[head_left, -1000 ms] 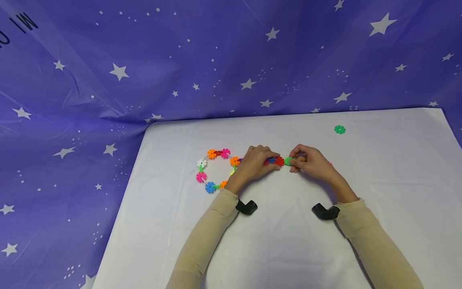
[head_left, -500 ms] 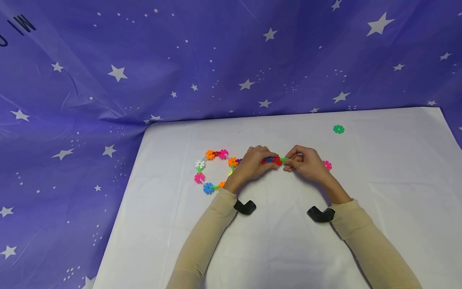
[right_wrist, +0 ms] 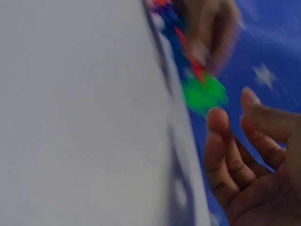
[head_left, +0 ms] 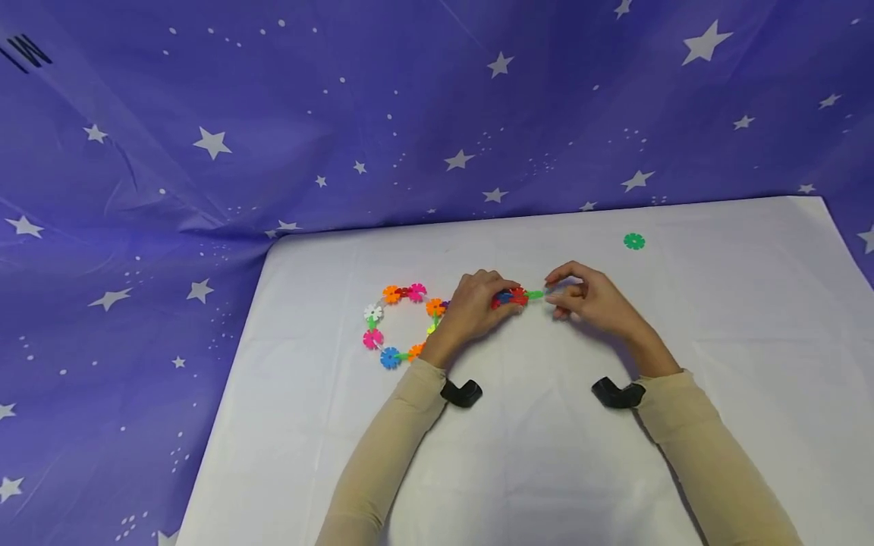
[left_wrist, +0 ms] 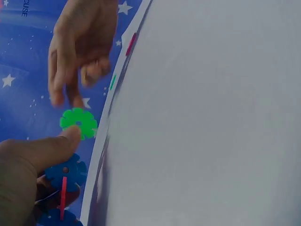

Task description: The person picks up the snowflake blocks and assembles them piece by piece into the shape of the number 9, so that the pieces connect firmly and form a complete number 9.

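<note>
My left hand [head_left: 476, 305] grips the right end of a chain of notched plastic snowflake discs, with a red disc [head_left: 520, 296] and a blue disc [left_wrist: 70, 170] at its fingers. At the chain's tip a bright green disc [left_wrist: 84, 123] stands joined on, edge-up in the head view. Just right of that disc is my right hand [head_left: 586, 299], its fingers loosely bent and holding nothing; a small gap parts them from the disc in the right wrist view. To the left, the chain runs into a ring of coloured discs [head_left: 372, 339], partly hidden by the left hand.
A loose darker green disc [head_left: 634, 241] lies toward the table's back right. In the left wrist view, a pink disc [left_wrist: 130, 44] lies on the white tablecloth [head_left: 532, 455]. Behind the table hangs a purple starry cloth [head_left: 410, 114].
My right hand brought the bright green disc leftward against the red one, then let go and drew back slightly right. The left hand keeps its grip on the chain.
</note>
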A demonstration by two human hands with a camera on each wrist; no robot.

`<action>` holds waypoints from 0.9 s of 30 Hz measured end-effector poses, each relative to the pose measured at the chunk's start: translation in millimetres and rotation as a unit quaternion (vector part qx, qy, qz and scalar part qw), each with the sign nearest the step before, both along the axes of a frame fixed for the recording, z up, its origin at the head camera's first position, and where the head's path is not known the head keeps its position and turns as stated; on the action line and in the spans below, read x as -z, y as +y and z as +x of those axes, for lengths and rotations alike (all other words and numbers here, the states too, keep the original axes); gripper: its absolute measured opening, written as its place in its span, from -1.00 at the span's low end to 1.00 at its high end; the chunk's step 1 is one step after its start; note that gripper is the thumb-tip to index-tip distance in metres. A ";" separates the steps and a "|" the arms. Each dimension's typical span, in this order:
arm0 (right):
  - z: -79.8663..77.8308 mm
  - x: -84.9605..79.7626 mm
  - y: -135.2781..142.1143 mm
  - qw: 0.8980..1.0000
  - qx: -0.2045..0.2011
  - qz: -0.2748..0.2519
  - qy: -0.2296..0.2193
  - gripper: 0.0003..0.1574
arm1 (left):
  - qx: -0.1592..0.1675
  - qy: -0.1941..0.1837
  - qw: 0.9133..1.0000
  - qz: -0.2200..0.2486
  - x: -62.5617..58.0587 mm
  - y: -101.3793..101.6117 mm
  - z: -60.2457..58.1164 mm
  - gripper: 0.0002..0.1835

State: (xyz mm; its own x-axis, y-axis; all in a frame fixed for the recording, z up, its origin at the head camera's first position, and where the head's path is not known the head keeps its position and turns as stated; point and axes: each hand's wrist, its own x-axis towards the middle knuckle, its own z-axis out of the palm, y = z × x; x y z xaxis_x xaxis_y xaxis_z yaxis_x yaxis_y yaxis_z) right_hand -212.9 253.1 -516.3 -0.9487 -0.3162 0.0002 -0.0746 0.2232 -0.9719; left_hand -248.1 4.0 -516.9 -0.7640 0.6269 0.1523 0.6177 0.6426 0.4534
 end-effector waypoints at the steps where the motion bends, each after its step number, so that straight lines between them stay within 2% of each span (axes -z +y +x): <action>1: 0.2 -1.8 11.3 1.000 -0.002 0.006 0.005 -0.61 | -0.005 0.004 1.000 -0.008 0.2 -0.8 -0.5 -0.57; 3: 1.9 -4.1 36.4 1.000 -0.005 0.016 0.013 -0.56 | -0.012 0.009 1.000 -0.018 0.9 -2.3 -1.8 -0.57; 7: 10.2 -5.1 83.1 0.998 -0.012 0.067 -0.009 -0.58 | -0.010 0.008 1.000 -0.018 2.4 -4.2 -3.9 -0.57; 11: 15.3 -2.1 105.8 0.993 -0.036 0.108 -0.039 -0.55 | -0.005 0.012 1.000 -0.015 2.6 -5.0 -4.1 -0.58; 15: 13.5 0.3 106.0 0.988 -0.057 0.136 -0.046 -0.52 | -0.006 0.010 1.000 -0.021 1.2 -5.3 -4.0 -0.58; 19: 11.0 -2.2 98.1 0.981 -0.070 0.180 -0.025 -0.57 | -0.007 0.003 1.000 -0.028 -0.5 -6.2 -4.2 -0.58; 24: 8.6 -6.2 86.3 0.967 -0.062 0.245 -0.016 -0.65 | -0.005 0.001 1.000 -0.026 -1.2 -7.4 -3.5 -0.59; 27: 8.1 -7.0 83.6 0.966 -0.055 0.251 -0.023 -0.64 | -0.003 -0.001 1.000 -0.025 -1.1 -7.3 -3.1 -0.59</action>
